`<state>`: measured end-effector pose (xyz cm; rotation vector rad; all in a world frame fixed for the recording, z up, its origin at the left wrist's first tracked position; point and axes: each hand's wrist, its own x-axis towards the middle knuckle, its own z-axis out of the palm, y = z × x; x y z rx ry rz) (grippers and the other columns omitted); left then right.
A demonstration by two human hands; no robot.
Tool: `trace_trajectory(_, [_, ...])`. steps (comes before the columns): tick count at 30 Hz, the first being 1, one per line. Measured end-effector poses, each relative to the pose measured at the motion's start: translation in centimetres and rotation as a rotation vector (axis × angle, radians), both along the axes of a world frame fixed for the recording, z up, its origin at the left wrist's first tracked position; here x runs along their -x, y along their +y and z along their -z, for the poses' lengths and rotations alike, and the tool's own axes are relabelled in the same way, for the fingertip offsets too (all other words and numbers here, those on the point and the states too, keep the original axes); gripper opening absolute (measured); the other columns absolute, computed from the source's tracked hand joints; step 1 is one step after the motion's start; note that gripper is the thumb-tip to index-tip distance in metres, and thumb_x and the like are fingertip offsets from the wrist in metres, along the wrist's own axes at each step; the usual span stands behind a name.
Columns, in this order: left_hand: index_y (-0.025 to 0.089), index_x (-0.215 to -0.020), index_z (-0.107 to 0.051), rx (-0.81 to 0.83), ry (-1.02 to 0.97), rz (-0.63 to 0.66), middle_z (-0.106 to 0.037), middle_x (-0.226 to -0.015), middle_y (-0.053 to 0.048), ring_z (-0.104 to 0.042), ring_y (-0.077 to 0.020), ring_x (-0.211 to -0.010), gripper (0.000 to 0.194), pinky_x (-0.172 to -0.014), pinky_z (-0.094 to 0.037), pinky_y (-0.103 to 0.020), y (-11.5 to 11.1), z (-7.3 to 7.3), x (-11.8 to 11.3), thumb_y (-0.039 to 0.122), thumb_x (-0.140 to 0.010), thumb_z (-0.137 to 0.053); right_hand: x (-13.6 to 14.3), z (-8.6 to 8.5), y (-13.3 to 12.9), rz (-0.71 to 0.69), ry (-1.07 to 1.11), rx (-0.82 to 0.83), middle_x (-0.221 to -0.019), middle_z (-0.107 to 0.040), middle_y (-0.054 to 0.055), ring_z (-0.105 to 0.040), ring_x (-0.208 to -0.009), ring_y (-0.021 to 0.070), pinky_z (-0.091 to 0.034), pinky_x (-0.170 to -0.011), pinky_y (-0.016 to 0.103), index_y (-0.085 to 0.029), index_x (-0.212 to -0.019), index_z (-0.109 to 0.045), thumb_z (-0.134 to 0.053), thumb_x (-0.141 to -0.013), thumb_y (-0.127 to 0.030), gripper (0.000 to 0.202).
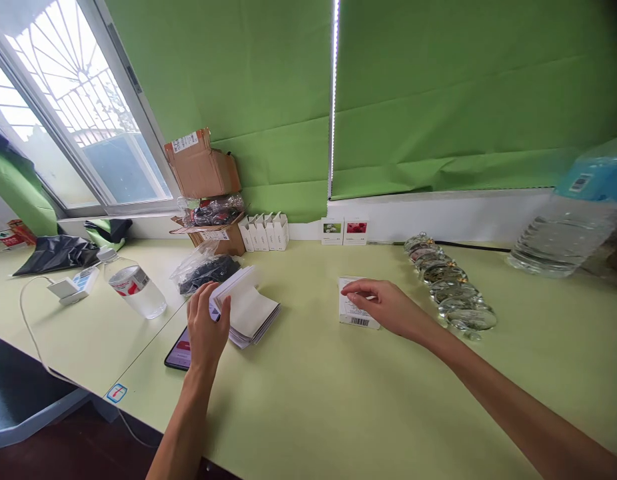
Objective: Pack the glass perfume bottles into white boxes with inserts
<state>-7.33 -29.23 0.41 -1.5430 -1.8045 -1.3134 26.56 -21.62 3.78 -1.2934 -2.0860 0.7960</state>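
Note:
My left hand [207, 327] is at the near left of a stack of folded white sheets [253, 312]. Its fingers and thumb close around the raised edge of the upper sheets. Partly beneath that hand lies a phone [178, 353] with its screen lit. My right hand [381, 303] hovers over or lightly touches a small white box [358, 322], which lies flat with a barcode facing up. The fingers of this hand are stretched out and slightly bent, with a gap to the thumb; they grip nothing that I can see.
Glass discs [446, 283] overlap in a row at right. Narrow white boxes [266, 233] and two picture cards [356, 231] stand by the wall. Left are a water bottle [136, 287], black plastic bundle [208, 270], cardboard boxes [203, 167] and power strip [81, 287]. A large bottle [553, 233] is far right.

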Motion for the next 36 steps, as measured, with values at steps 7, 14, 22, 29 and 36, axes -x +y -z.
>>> trace_trajectory(7, [0.023, -0.102, -0.061, -0.029, 0.084, 0.368, -0.063, -0.108, -0.007, -0.056, -0.0212, -0.106, 0.018, -0.095, -0.042, -0.038, 0.1, -0.6, -5.8, 0.021, -0.084, -0.057, -0.8, 0.8, 0.6, 0.330, -0.571, -0.168, -0.084, -0.070, 0.010, -0.064, -0.078, 0.0255, -0.040, -0.062, 0.031, -0.019, -0.079, -0.068, -0.040, -0.090, -0.035, 0.033])
trace_trajectory(14, [0.018, -0.108, -0.061, 0.762, -0.564, 0.700, -0.065, -0.101, -0.007, -0.058, -0.0160, -0.073, 0.041, -0.063, -0.043, -0.028, 5.2, 0.9, -14.8, 0.046, -0.079, -0.060, -1.5, 1.5, 0.6, 0.338, -0.722, -0.036, -0.087, -0.069, 0.015, -0.066, -0.081, 0.0299, -0.040, -0.061, 0.032, -0.016, -0.084, -0.066, -0.043, -0.089, -0.048, 0.040])
trace_trajectory(22, [0.012, -0.101, -0.061, 0.746, -0.749, 0.783, -0.069, -0.085, -0.009, -0.062, -0.0149, -0.070, 0.025, -0.062, -0.044, -0.025, 9.4, 2.8, -19.2, 0.024, -0.081, -0.054, -1.8, 3.6, 2.1, 0.275, -0.463, 0.043, -0.087, -0.070, 0.015, -0.066, -0.079, 0.0267, -0.040, -0.060, 0.029, -0.014, -0.088, -0.068, -0.050, -0.086, -0.036, 0.029])
trace_trajectory(29, [0.021, -0.121, -0.049, 0.514, -0.699, 0.671, -0.066, -0.108, -0.009, -0.063, -0.0174, -0.088, 0.052, -0.076, -0.046, -0.029, 10.4, 3.9, -18.8, 0.023, -0.072, -0.065, -2.3, 5.4, 3.8, 0.232, -0.160, -0.017, -0.098, -0.071, 0.007, -0.066, -0.083, 0.0190, -0.044, -0.067, 0.025, -0.019, -0.116, -0.061, -0.052, -0.082, -0.022, 0.036])
trace_trajectory(36, [0.023, -0.104, -0.058, 0.513, -0.515, 0.355, -0.065, -0.107, -0.006, -0.061, -0.0189, -0.089, 0.031, -0.075, -0.042, -0.030, 14.9, 5.2, -16.5, 0.037, -0.077, -0.063, -2.9, 8.6, 4.7, 0.305, 0.122, -0.005, -0.095, -0.071, 0.007, -0.065, -0.076, 0.0170, -0.047, -0.069, 0.026, -0.015, -0.105, -0.065, -0.047, -0.082, -0.023, 0.031])
